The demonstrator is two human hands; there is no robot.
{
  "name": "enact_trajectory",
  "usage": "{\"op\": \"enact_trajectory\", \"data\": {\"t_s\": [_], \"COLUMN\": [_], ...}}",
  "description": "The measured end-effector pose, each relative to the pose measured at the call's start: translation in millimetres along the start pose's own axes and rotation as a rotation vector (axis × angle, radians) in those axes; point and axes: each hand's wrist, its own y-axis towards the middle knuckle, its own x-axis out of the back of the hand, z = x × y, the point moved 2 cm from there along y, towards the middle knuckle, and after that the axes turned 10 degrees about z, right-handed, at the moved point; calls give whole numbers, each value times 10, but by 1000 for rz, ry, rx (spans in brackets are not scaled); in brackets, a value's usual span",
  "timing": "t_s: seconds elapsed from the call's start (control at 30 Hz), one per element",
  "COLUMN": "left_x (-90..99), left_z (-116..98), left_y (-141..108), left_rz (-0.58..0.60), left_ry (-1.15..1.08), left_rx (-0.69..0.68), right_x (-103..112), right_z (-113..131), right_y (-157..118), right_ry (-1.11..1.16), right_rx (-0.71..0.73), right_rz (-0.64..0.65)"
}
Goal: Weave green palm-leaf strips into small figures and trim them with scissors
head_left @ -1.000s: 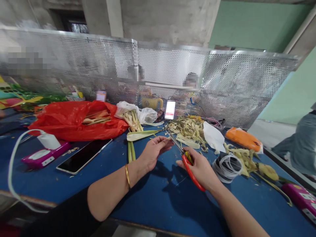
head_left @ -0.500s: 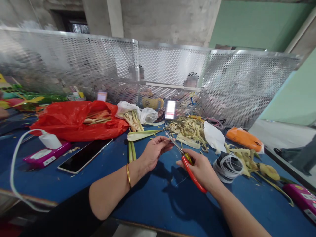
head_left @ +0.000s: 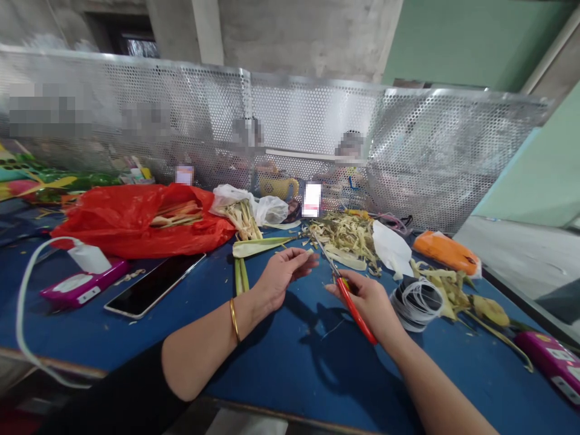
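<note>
My right hand [head_left: 365,296] grips a pair of scissors with red handles [head_left: 356,311], its long metal blades pointing up and left. My left hand [head_left: 283,275], with a gold bangle at the wrist, is closed in a pinch on a small pale piece of husk [head_left: 310,252], mostly covered by the fingers. The blade tips lie just right of the left fingertips, apart from them. Beyond both hands spreads a heap of dried husk scraps [head_left: 347,235]. Left of my left hand lie longer green-yellow husk strips [head_left: 260,246].
A roll of white wire [head_left: 417,305] stands right of my right hand. On the left are a black phone [head_left: 156,287], a purple power strip [head_left: 84,284] and a red plastic bag [head_left: 113,220]. A lit phone [head_left: 312,199] leans before a perforated metal screen [head_left: 181,115]; people sit behind it.
The scissors have drawn slightly away to the right from my left fingertips, so a gap shows between them. My left hand keeps its pinch. The whole view has shifted slightly.
</note>
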Motion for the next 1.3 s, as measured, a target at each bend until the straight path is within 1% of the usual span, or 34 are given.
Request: {"op": "enact_trajectory", "data": {"t_s": [0.1,0.2,0.3,0.37,0.47,0.57,0.67,0.77,0.83,0.93,1.0,1.03,1.07,1.1,1.13,1.2,1.27,1.3], "left_x": [23,32,22,16,10,-9,-40,-66,-76,-83,-83,-83,-84,-86,-92,-118,-170,-204], "left_z": [1,-12,-59,-105,-162,-177,-157,-132,-125,-127,-133,-136,-139,-141,-139,-124,-81,-47], "left_y": [-9,-35,-71,-87,-94,-95,-108,-132,-147,-161,-164,-164,-162,-160,-156,-144,-131,-126], "left_rz": [-46,-93,-101,-102,-111,-110,-87,-48,-23,2,4,5,5,8,12,27,53,74], "left_ry": [11,-23,-56,-61,-51,-33,-19,-6,-6,-20,-34,-38,-40,-36,-28,-5,33,53], "left_rx": [26,78,139,156,146,123,119,127,129,137,158,173,188,203,217,236,254,266], "right_x": [36,45,20,1,-15,-15,-37,-130,-240,-401,-436,-413,-358,-268,-160,73,240,286], "right_z": [-53,-97,-102,-80,-20,45,106,196,302,501,589,608,589,534,447,217,-23,-115], "right_y": [21,36,24,2,-19,22,148,284,312,192,37,-42,-111,-162,-191,-190,-134,-99], "right_ry": [-99,-235,-302,-342,-451,-626,-765,-792,-798,-818,-821,-822,-805,-783,-760,-733,-745,-751], "right_rx": [-86,-171,-244,-286,-336,-375,-378,-362,-338,-263,-158,-57,-2,-5,-44,-181,-330,-359], "right_rz": [-71,-97,-67,-36,3,18,36,41,52,78,112,107,97,54,24,-23,43,64]}}
